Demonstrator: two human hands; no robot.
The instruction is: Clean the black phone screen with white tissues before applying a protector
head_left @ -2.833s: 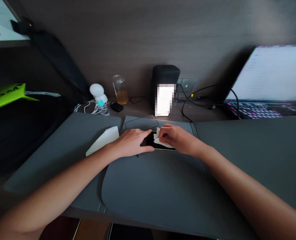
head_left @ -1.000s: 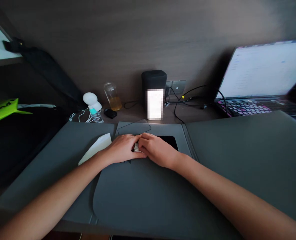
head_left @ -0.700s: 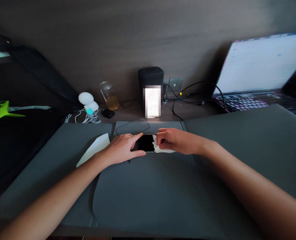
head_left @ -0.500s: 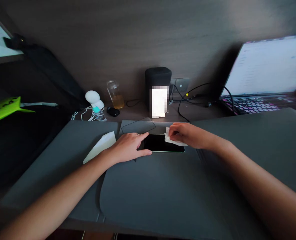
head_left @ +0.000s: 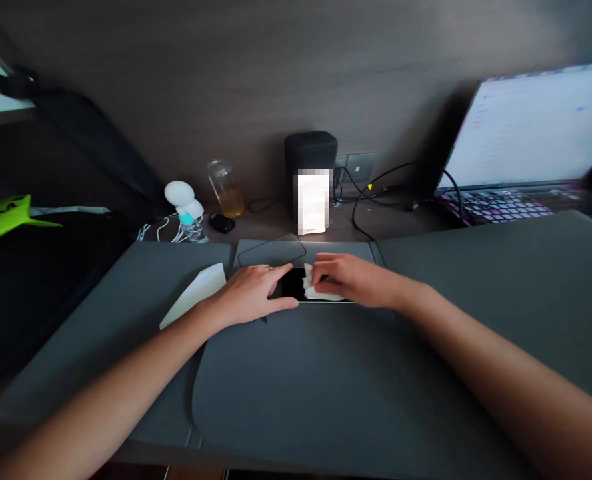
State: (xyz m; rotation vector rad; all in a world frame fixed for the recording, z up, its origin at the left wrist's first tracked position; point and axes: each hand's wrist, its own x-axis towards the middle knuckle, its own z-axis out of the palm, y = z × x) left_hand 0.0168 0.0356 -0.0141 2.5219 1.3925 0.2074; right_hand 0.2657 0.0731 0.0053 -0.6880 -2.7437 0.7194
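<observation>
A smartphone point(head_left: 292, 285) with a dark screen lies flat and sideways on the grey desk mat point(head_left: 301, 373). My left hand point(head_left: 249, 293) holds its left end, forefinger along the far edge and thumb along the near edge. In my right hand point(head_left: 349, 277) is a crumpled white tissue point(head_left: 319, 290), pinched in bent fingers and pressed on the screen. That hand and the tissue hide the phone's right part. Just behind the phone lies a clear, dark-rimmed sheet point(head_left: 276, 249). Left of my left hand is a folded white paper point(head_left: 193, 295).
A black speaker-like box point(head_left: 310, 145) with a bright, blurred front stands at the back. Left of it are a bottle of amber liquid point(head_left: 232, 200), a small black object point(head_left: 222, 223) and a white round-headed device point(head_left: 180, 195). Cables point(head_left: 361, 207) run toward an open laptop point(head_left: 526, 133).
My right hand has moved the tissue left across the screen and slightly nearer me. My left hand keeps its place at the phone's left end. The whole view has shifted slightly.
</observation>
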